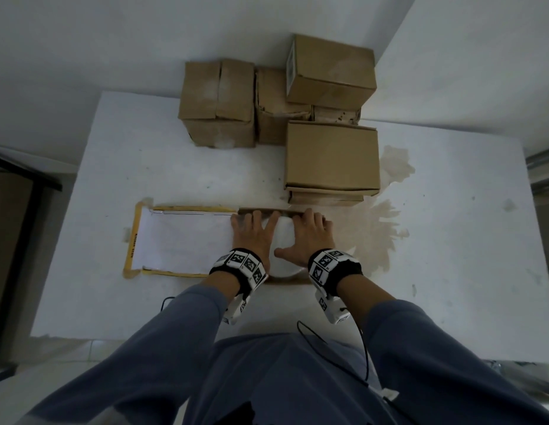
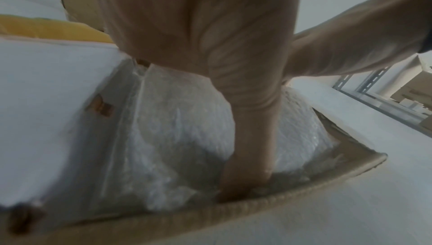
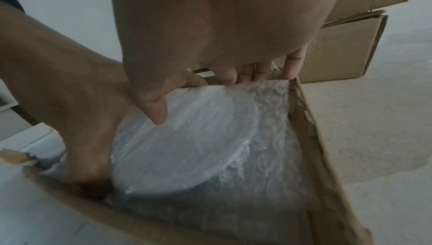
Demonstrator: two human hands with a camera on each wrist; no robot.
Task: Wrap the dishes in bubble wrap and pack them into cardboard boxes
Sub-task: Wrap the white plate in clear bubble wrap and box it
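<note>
- The left hand (image 1: pixel 251 237) and the right hand (image 1: pixel 306 239) lie side by side on the bubble-wrapped plate (image 1: pixel 280 240), which sits inside an open cardboard box (image 3: pixel 311 147) directly in front of the person, at the near middle of the table.
- Both hands have their fingers straight and spread, pointing away from the body; they press down on the wrap and do not curl round it. The left thumb (image 2: pixel 245 175) reaches down between the bundle and the near wall of the box, and the right thumb (image 3: pixel 154 108) lies flat on top of the plate.
- The plate lies flat, directly under the palms, so neither hand is nearer to it; being round, it has no long axis, and the bubble wrap (image 3: pixel 271 138) fills the space between its rim and the box's right wall. My judgement is that the next move goes straight down, to seat the bundle.
- The lid of the box (image 1: pixel 181 239), white inside with a yellow edge, lies open to the left, just beside the left hand (so the left hand is the better placed to close it).
- The table (image 1: pixel 451 240) is white, with brownish stains to the right of the box.
- Farther away, closed cardboard boxes (image 1: pixel 331 154) stand in a group at the far edge, some stacked on others.
- Behind them are pale walls that meet in a corner.
</note>
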